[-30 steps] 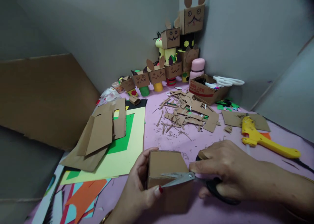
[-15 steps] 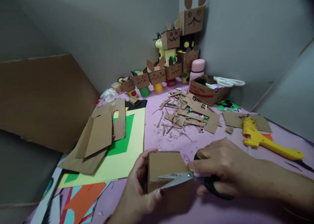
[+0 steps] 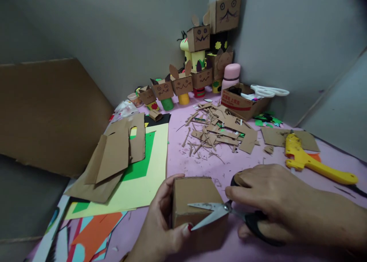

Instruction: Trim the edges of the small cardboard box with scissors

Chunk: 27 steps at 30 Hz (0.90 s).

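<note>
A small brown cardboard box (image 3: 197, 191) sits low in the middle of the view, with my left hand (image 3: 164, 218) wrapped round its left side. The thumb, with a red nail, presses on the box's near face. My right hand (image 3: 266, 200) grips the dark handles of a pair of scissors (image 3: 213, 212), fingers through the loops. The blades are spread and point left across the box's near top edge. One tip lies close to my left thumb. Whether the blades touch the cardboard I cannot tell.
Cardboard scraps (image 3: 220, 130) are heaped beyond the box. On the right lies a yellow glue gun (image 3: 304, 157). Cardboard sheets (image 3: 114, 151) rest on coloured paper at left. Behind stand several cardboard animal figures (image 3: 182, 84), a pink bottle (image 3: 231, 74) and a small carton (image 3: 239, 103) holding white scissors.
The scissor blades have spread wider, and my right hand has shifted slightly right. My left hand keeps its hold on the box. The whole view has tilted a little.
</note>
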Each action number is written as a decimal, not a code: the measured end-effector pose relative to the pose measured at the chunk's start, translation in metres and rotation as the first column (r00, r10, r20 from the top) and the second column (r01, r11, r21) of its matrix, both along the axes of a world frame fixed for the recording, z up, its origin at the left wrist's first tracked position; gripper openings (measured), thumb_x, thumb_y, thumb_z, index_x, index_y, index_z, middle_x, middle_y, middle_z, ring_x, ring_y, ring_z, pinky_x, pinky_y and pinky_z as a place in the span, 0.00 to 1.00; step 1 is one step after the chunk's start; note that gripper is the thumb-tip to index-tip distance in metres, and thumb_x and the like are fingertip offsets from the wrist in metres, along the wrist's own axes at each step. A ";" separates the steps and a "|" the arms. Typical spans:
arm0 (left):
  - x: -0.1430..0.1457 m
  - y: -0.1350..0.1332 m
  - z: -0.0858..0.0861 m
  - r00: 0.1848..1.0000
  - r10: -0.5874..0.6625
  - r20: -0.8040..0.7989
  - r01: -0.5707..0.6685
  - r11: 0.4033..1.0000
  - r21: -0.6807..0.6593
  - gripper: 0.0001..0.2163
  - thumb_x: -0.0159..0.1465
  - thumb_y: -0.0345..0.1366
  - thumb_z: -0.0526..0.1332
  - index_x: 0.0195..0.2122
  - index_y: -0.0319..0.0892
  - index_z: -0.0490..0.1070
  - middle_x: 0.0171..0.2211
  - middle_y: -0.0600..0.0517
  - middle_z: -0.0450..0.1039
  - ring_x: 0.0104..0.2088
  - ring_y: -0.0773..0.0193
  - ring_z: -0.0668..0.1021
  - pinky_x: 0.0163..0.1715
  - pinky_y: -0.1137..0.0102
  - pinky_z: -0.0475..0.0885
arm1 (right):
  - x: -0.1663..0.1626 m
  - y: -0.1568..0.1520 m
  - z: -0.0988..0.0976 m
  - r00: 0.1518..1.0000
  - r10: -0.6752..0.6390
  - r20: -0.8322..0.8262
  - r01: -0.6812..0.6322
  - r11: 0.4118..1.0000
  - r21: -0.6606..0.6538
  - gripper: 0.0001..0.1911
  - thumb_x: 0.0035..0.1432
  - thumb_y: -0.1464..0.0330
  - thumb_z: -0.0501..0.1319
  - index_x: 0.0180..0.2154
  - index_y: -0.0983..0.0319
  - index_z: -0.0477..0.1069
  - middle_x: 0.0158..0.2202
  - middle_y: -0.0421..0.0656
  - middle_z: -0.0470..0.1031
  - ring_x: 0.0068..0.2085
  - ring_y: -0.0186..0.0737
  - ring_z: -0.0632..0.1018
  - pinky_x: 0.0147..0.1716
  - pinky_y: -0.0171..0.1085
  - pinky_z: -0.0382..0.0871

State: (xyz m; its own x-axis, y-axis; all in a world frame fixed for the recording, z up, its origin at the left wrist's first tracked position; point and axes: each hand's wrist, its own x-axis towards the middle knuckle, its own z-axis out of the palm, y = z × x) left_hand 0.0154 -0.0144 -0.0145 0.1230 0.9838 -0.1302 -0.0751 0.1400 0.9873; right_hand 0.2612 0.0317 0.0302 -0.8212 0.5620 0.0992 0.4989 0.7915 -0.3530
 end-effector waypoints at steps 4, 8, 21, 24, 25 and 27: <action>-0.001 0.001 -0.001 1.000 0.004 -0.024 -0.004 1.000 0.023 0.34 0.44 0.47 0.73 0.51 0.47 0.64 0.42 0.52 0.79 0.43 0.59 0.80 0.39 0.75 0.75 | 0.001 0.002 -0.003 1.000 0.013 -0.006 -0.013 1.000 0.007 0.10 0.56 0.61 0.65 0.31 0.59 0.68 0.29 0.39 0.72 0.29 0.37 0.70 0.26 0.36 0.53; -0.003 0.003 0.000 0.999 -0.037 -0.026 0.037 0.999 0.018 0.33 0.47 0.45 0.73 0.52 0.48 0.62 0.45 0.51 0.79 0.45 0.58 0.80 0.41 0.74 0.75 | -0.001 0.002 -0.008 0.999 0.007 -0.035 -0.002 0.992 0.127 0.10 0.55 0.60 0.66 0.34 0.58 0.69 0.29 0.39 0.72 0.28 0.38 0.69 0.27 0.37 0.52; 0.004 0.002 0.004 0.994 0.087 -0.070 -0.084 0.996 0.035 0.34 0.41 0.48 0.74 0.49 0.47 0.67 0.40 0.51 0.80 0.42 0.56 0.81 0.36 0.74 0.76 | -0.005 0.005 -0.024 0.997 0.005 -0.072 0.026 0.909 0.416 0.08 0.63 0.65 0.56 0.37 0.57 0.73 0.23 0.39 0.73 0.25 0.39 0.70 0.48 0.48 0.55; 0.008 0.001 0.004 0.985 0.171 -0.031 -0.170 0.985 0.010 0.34 0.38 0.49 0.75 0.47 0.47 0.69 0.37 0.53 0.80 0.39 0.57 0.81 0.35 0.75 0.76 | -0.005 0.006 -0.026 0.997 -0.013 -0.078 0.045 0.904 0.426 0.08 0.61 0.69 0.55 0.39 0.57 0.73 0.25 0.40 0.73 0.27 0.39 0.71 0.53 0.51 0.51; 0.010 0.001 0.004 0.982 0.189 -0.025 -0.189 0.982 -0.001 0.34 0.38 0.49 0.75 0.47 0.47 0.69 0.37 0.53 0.81 0.39 0.56 0.82 0.35 0.74 0.77 | -0.006 0.007 -0.027 0.995 -0.018 -0.096 0.060 0.893 0.446 0.09 0.61 0.70 0.55 0.41 0.57 0.72 0.26 0.40 0.73 0.28 0.40 0.71 0.54 0.53 0.49; 0.012 0.001 0.004 0.970 0.240 -0.028 -0.240 0.971 -0.005 0.34 0.37 0.49 0.75 0.46 0.48 0.70 0.40 0.52 0.81 0.40 0.53 0.81 0.35 0.72 0.78 | -0.007 0.008 -0.031 0.987 -0.019 -0.158 0.096 0.863 0.496 0.15 0.59 0.74 0.54 0.46 0.58 0.71 0.28 0.41 0.74 0.32 0.41 0.72 0.56 0.55 0.45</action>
